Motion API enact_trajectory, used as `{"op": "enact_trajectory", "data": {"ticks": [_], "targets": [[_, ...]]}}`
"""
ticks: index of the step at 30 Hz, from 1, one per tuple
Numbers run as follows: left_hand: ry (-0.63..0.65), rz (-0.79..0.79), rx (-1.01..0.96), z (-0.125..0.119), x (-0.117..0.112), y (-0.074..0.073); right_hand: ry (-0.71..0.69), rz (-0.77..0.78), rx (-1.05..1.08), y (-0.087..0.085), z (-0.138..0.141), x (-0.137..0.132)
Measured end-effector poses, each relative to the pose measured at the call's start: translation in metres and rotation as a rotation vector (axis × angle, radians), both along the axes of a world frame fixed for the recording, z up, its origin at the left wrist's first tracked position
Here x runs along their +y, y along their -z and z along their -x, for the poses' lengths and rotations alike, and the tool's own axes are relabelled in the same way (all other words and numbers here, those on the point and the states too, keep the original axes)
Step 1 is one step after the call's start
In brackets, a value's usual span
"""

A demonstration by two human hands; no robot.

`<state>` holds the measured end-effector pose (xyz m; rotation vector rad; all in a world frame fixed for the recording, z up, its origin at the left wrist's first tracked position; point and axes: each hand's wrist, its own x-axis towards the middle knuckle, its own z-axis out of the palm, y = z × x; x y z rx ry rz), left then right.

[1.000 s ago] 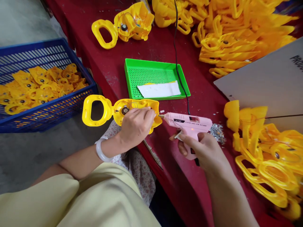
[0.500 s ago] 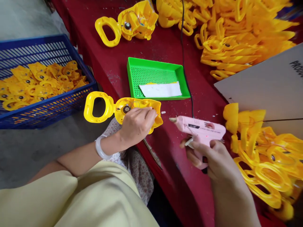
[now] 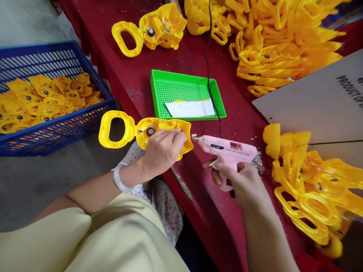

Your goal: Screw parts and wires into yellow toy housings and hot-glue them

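Note:
My left hand is closed over the open end of a yellow plastic shell with an oval handle loop. A round dark speaker with thin wires sits inside the shell. What the fingertips pinch there is hidden. A small white piece shows just past the shell's right end. In my right hand is a pink glue gun, gripped by its handle with fingers at the white trigger. Its nozzle points left, close to the white piece and the shell's end.
A green tray holding a white strip stands behind the shell. Another wired yellow shell lies farther back. Yellow parts pile up at right and back right, beside a cardboard box. A blue crate of parts stands left; a black cord crosses the tray.
The glue gun in my right hand has moved left and slightly up, bringing its nozzle near the shell's end. My left hand keeps its hold on the shell.

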<state>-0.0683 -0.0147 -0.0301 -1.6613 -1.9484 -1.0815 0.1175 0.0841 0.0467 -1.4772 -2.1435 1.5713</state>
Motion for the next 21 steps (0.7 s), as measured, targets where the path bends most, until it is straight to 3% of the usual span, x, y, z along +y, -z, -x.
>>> {"op": "enact_trajectory", "data": {"ticks": [14, 18, 21], "targets": [[-0.032, -0.023, 0.014, -0.001, 0.002, -0.002, -0.011, -0.073, -0.086, -0.001, 0.002, -0.009], [-0.024, -0.023, 0.005, -0.001, 0.001, -0.002, -0.074, 0.053, -0.089, -0.006, -0.011, -0.009], [-0.024, -0.028, 0.024, -0.001, 0.001, -0.001, -0.007, 0.041, -0.053, -0.010, -0.019, -0.007]]}}
